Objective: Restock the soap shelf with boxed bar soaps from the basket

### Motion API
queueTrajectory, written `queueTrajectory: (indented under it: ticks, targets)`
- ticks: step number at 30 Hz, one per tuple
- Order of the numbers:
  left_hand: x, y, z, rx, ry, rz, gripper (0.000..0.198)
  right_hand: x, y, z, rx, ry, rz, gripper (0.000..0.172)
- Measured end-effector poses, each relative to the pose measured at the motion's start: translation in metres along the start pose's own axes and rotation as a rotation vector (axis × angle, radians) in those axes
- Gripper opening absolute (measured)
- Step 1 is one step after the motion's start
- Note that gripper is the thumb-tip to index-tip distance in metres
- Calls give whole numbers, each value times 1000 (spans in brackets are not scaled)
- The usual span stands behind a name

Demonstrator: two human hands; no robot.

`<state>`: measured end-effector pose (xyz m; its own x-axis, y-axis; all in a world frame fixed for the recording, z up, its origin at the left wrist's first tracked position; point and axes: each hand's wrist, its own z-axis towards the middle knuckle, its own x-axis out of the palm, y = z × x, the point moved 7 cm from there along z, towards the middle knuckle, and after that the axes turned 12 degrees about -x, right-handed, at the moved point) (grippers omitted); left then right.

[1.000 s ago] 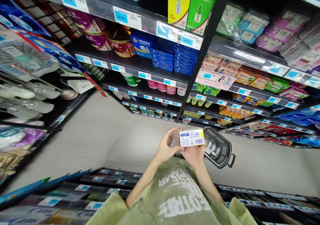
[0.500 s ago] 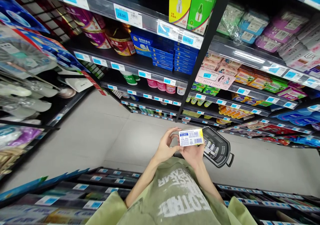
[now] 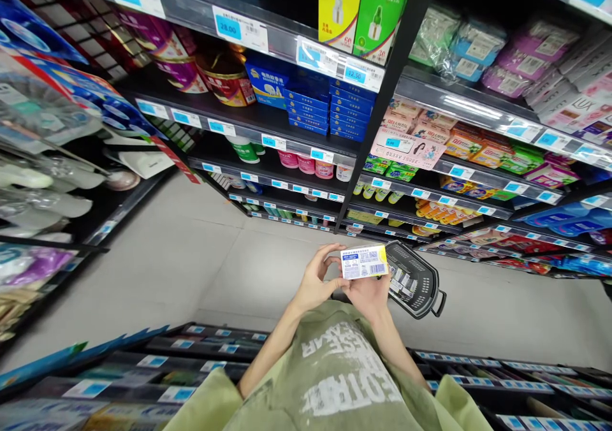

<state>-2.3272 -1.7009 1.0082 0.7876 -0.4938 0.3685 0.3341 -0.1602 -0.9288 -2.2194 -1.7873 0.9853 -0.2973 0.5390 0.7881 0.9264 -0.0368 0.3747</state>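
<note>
Stocked black shelves (image 3: 282, 47) line this shop aisle, and one item's in hand, outside the black perforated plastic basket (image 3: 428, 278), where small pale packs (image 3: 401, 283) already lie! It's a white oblong carton (image 3: 363, 262), yellow-ended, blue-panelled, barcode showing. The left hand (image 3: 313, 284) pinches its left end between fingers; the right hand (image 3: 368, 296) sits beneath, fingers mostly hidden, their grip impossible to tell.

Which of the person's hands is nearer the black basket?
Right. The right hand, holding the white box, is just left of the black basket in the view; the left hand, at the box's left end, is farther from it.
</note>
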Motion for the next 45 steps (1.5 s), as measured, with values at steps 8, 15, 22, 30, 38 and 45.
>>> queueTrajectory:
  ticks: [8,15,22,30,38,45]
  targets:
    - [-1,1,-4,-14,-16,5,74,-3,-3,-3,4,7,-5,72]
    - [0,2,-5,-12,-13,22,74,-7,-3,-3,-8,6,-5,74]
    - [0,1,-8,-8,3,38,73,-7,-4,-4,-13,-4,3,74]
    - [0,0,-9,-11,3,51,72,-10,-6,-6,0,24,11,76]
    - [2,-1,-11,-1,27,70,72,-13,-7,-7,3,14,22,74]
    - [3,-13,-16,111,-1,278,79,-10,-2,-8,-117,58,-42,68]
